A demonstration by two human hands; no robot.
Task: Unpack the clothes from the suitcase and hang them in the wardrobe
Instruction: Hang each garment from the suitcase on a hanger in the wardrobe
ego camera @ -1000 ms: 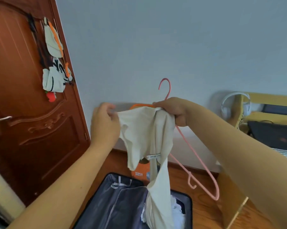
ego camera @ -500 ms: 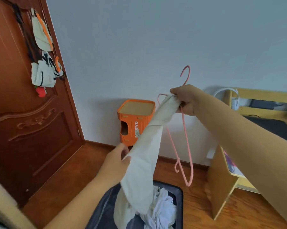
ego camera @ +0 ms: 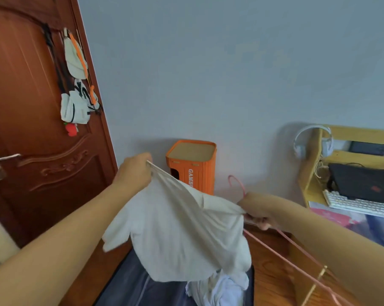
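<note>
Cream cotton, soft and limp, the pale short-sleeved garment (ego camera: 177, 235) hangs spread in the air between both hands, above the open dark blue fabric-lined suitcase (ego camera: 129, 286) on the wooden floor. The left hand (ego camera: 134, 173) pinches one edge of the cloth high up, fingers curled round it; the right hand (ego camera: 258, 215) grips the opposite edge lower down and also holds the thin pink plastic hanger (ego camera: 283, 237), whose hook pokes up behind the wrist. To do this step well, I judge the person should find the neck opening first, keep the cloth taut between the hands, then feed one hanger arm into a shoulder before easing in the other, so the limp fabric does not bunch or slide off. The suitcase holds a crumpled heap of white and pale blue clothes (ego camera: 219, 288) at its far end, so unpacking is far from finished. The square orange plastic bin (ego camera: 192, 166) by the wall is topped by a tan lid, its contents hidden. No wardrobe is in view.
</note>
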